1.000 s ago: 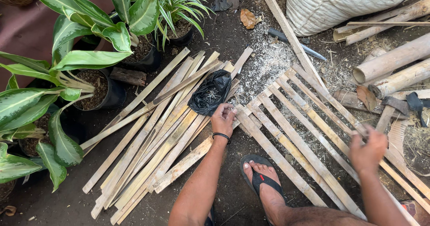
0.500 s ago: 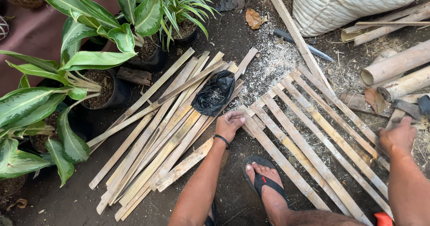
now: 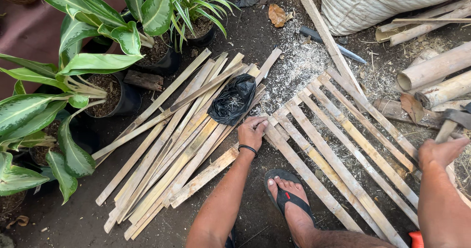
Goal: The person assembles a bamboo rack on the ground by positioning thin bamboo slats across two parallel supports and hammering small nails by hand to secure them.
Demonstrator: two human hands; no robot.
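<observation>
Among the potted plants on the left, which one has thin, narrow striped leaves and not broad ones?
The pot at the top, right of the others, nearest the black plastic bag. Its leaves are thin and grass-like; the other pots carry wide oval leaves.

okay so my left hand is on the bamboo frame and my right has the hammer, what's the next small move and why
Probably bring the hammer over to the spot your left hand is pinching. That hand rests on the near end of the bamboo frame, fingers curled at a slat crossing beside the black bag, while your right hand grips the hammer off at the frame's far side. Whether a nail is there, I cannot tell.
</observation>
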